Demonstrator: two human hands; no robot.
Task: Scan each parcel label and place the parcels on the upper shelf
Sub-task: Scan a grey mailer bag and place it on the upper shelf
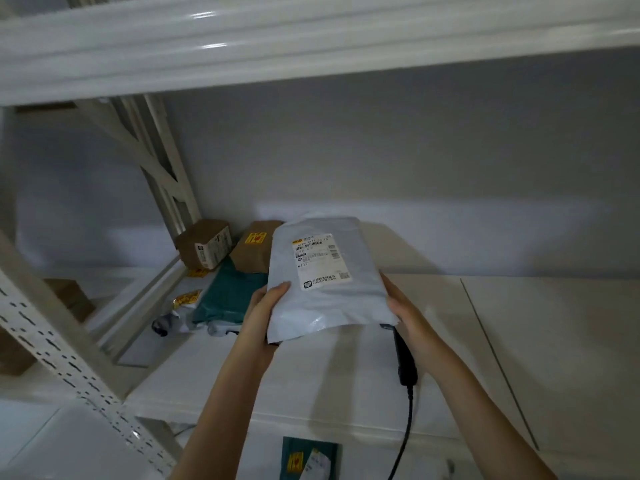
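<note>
The parcel (325,271) is a flat, pale grey plastic mailer, slightly puffed and creased, with a glossy wrinkle near its near edge. A white label (320,259) sits on its upper face, towards the far half; it carries barcodes, small print, the code "K117" and a dark square logo at its near left corner. The label faces up towards the camera.

The parcel is held above the white shelf (519,323), its far end reaching over the shelf board and its near edge hanging just past the hands. The left hand (268,311) grips the near left corner, thumb on top by the label's corner, fingers curled underneath. The right hand (403,310) holds the right edge, thumb along the top face and fingers out of sight below; how tightly they curl cannot be told. A black scanner (405,358) hangs under the right hand, its head hidden by the parcel, its cable (403,434) trailing down towards the near edge.

On the shelf to the left lie a green mailer (228,292), two brown boxes (204,247) at the far left, one with a yellow sticker (254,238), and a crumpled white bag (173,320). Lower down, near the bottom edge, another green packet (308,459) shows a yellow sticker and a white label.
</note>
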